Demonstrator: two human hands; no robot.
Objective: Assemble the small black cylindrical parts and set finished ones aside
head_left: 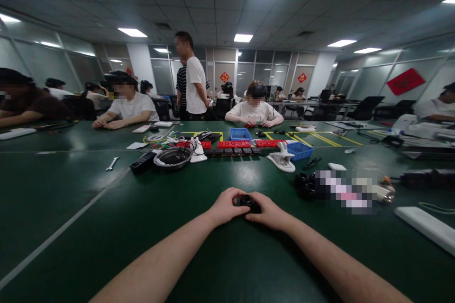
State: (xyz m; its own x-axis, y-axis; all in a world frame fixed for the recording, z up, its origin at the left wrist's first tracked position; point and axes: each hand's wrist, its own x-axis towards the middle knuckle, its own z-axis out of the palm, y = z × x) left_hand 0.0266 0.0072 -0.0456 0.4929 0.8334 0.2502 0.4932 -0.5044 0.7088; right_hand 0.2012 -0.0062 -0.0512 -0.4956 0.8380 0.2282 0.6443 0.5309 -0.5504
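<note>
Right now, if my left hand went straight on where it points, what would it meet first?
Probably the black part, which the left hand seems to hold; just beyond it is the right hand. Exact contact is hard to judge.

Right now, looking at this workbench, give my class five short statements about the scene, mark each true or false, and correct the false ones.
1. The left hand and right hand both touch a small black object. True.
2. The wrench lies to the right of the hands. False: the wrench lies to their left.
3. Two blue trays stand on the table. True.
4. The table is bright white. False: the table is dark green.
5. A white clip-shaped item is beside the nearer of the blue trays. True.
</note>
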